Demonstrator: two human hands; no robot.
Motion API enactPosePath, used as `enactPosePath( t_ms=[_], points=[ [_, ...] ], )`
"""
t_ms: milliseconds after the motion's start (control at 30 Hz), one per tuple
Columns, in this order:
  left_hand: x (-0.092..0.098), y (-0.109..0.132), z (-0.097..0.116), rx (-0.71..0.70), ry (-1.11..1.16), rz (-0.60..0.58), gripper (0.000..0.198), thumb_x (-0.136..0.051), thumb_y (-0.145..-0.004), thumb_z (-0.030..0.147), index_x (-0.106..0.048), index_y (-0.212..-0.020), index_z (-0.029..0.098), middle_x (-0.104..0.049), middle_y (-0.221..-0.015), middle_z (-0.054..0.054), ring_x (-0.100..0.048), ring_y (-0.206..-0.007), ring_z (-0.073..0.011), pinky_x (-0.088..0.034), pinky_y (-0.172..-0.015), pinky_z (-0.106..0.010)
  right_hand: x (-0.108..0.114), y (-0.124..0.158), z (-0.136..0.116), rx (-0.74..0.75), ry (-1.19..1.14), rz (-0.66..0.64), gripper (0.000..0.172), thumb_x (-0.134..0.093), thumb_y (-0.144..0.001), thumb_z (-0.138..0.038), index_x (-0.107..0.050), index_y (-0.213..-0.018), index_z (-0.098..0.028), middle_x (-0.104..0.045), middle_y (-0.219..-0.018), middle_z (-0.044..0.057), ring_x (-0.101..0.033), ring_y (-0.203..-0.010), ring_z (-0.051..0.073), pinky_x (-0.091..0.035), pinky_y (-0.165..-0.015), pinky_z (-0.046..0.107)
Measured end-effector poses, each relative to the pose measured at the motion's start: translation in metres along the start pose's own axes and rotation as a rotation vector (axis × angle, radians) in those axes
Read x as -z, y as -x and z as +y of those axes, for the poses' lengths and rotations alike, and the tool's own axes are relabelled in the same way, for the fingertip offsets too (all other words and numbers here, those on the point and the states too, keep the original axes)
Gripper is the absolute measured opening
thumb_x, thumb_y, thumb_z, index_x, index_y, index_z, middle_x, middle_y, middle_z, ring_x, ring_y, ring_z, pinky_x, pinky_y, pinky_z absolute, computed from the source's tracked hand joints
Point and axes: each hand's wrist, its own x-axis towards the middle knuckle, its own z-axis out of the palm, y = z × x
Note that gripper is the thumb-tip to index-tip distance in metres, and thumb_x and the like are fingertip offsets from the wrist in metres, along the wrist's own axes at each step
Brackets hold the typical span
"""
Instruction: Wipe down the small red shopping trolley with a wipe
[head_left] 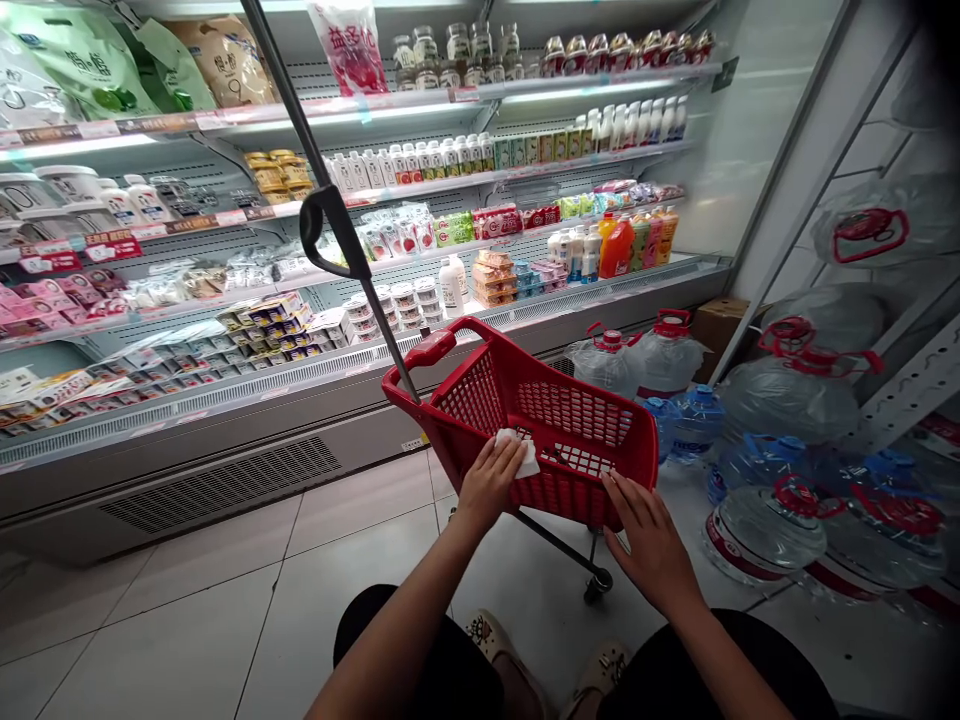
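A red plastic shopping basket on wheels (592, 425) stands on the tiled floor in front of me, its long black pull handle (330, 220) leaning up to the left. My left hand (491, 480) presses a white cloth or tissue (525, 452) against the near rim of the basket, fingers curled over it. My right hand (649, 540) lies against the basket's near right side, fingers stretched out and holding nothing. My knees in dark trousers show at the bottom.
An open chiller (315, 250) with shelves of milk, yoghurt and drinks fills the left and back. Several large water jugs (780, 470) with red and blue caps crowd the floor and rack at right. A cardboard box (720, 320) sits behind them.
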Motion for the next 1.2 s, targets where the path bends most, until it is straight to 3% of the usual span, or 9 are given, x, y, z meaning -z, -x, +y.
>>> enactPosePath(
  t_ms=[233, 300, 467, 567, 667, 833, 933, 1100, 1200],
  points=[
    [0.033, 0.009, -0.072, 0.201, -0.075, 0.007, 0.061, -0.041, -0.099, 0.008, -0.045, -0.159, 0.018, -0.049, -0.161, -0.008, -0.043, -0.152, -0.0235, -0.025, -0.132, -0.046, 0.0, -0.002, 0.001, -0.046, 0.024, 0.038, 0.078, -0.043, -0.101, -0.032, -0.007, -0.17, -0.026, -0.032, -0.171, 0.005, -0.036, -0.153, 0.034, -0.032, -0.125, 0.058],
    [0.027, 0.009, -0.062, 0.213, -0.065, 0.023, 0.06, -0.042, -0.099, 0.009, -0.046, -0.158, 0.017, -0.05, -0.161, -0.008, -0.042, -0.152, -0.0237, -0.026, -0.131, -0.046, -0.004, -0.014, -0.011, -0.066, 0.0, 0.082, 0.081, -0.045, -0.101, -0.032, -0.004, -0.17, -0.021, -0.026, -0.173, 0.009, -0.033, -0.155, 0.037, -0.031, -0.125, 0.061],
    [-0.009, -0.005, 0.016, 0.094, 0.0, 0.046, 0.056, -0.044, -0.101, 0.011, -0.047, -0.157, 0.016, -0.051, -0.16, -0.005, -0.043, -0.152, -0.0195, -0.029, -0.131, -0.041, -0.019, -0.064, -0.057, 0.043, -0.043, 0.067, 0.082, -0.047, -0.099, -0.026, -0.006, -0.17, -0.018, -0.021, -0.174, 0.012, -0.03, -0.157, 0.035, -0.032, -0.125, 0.057],
    [-0.013, -0.011, 0.028, 0.038, 0.003, 0.038, 0.056, -0.045, -0.101, 0.013, -0.046, -0.157, 0.018, -0.052, -0.159, -0.005, -0.045, -0.15, -0.0181, -0.028, -0.131, -0.04, -0.027, -0.081, -0.075, 0.111, -0.089, 0.055, 0.083, -0.045, -0.098, -0.024, -0.002, -0.169, -0.016, -0.027, -0.173, 0.013, -0.034, -0.155, 0.03, -0.033, -0.126, 0.053],
    [0.002, -0.007, -0.01, 0.005, -0.005, 0.017, 0.057, -0.043, -0.101, 0.011, -0.046, -0.157, 0.019, -0.053, -0.158, -0.005, -0.047, -0.149, -0.0176, -0.025, -0.131, -0.04, -0.027, -0.083, -0.075, 0.145, -0.106, 0.023, 0.083, -0.045, -0.098, -0.023, -0.002, -0.169, -0.015, -0.028, -0.172, 0.011, -0.035, -0.154, 0.028, -0.031, -0.127, 0.051],
    [0.026, 0.004, -0.074, 0.234, -0.06, 0.027, 0.057, -0.041, -0.101, 0.01, -0.048, -0.157, 0.018, -0.049, -0.161, -0.007, -0.044, -0.151, -0.0227, -0.022, -0.132, -0.046, -0.023, -0.078, -0.073, 0.138, -0.099, -0.013, 0.084, -0.048, -0.096, -0.023, -0.007, -0.169, -0.016, -0.03, -0.172, 0.01, -0.036, -0.153, 0.028, -0.029, -0.128, 0.05],
    [0.016, 0.003, -0.048, 0.28, -0.061, 0.044, 0.055, -0.041, -0.102, 0.01, -0.049, -0.156, 0.016, -0.05, -0.161, -0.006, -0.042, -0.152, -0.0228, -0.024, -0.132, -0.047, -0.027, -0.077, -0.079, 0.116, -0.099, 0.012, 0.085, -0.049, -0.097, -0.023, -0.006, -0.169, -0.017, -0.029, -0.172, 0.011, -0.036, -0.152, 0.029, -0.028, -0.128, 0.052],
    [-0.01, -0.003, 0.029, 0.102, -0.026, 0.02, 0.057, -0.042, -0.104, 0.015, -0.04, -0.161, 0.018, -0.042, -0.165, -0.002, -0.036, -0.155, -0.0169, -0.026, -0.132, -0.04, -0.033, -0.074, -0.075, 0.137, -0.062, 0.032, 0.081, -0.049, -0.098, -0.025, -0.01, -0.168, -0.012, -0.038, -0.167, 0.014, -0.037, -0.152, 0.029, -0.028, -0.128, 0.05],
    [-0.004, -0.003, 0.016, 0.01, -0.012, -0.009, 0.057, -0.04, -0.105, 0.015, -0.04, -0.161, 0.02, -0.043, -0.165, 0.0, -0.038, -0.154, -0.0152, -0.022, -0.133, -0.039, -0.03, -0.073, -0.066, 0.153, -0.044, 0.007, 0.08, -0.049, -0.098, -0.023, -0.013, -0.168, -0.013, -0.038, -0.167, 0.012, -0.036, -0.152, 0.028, -0.028, -0.128, 0.049]
  ],
)
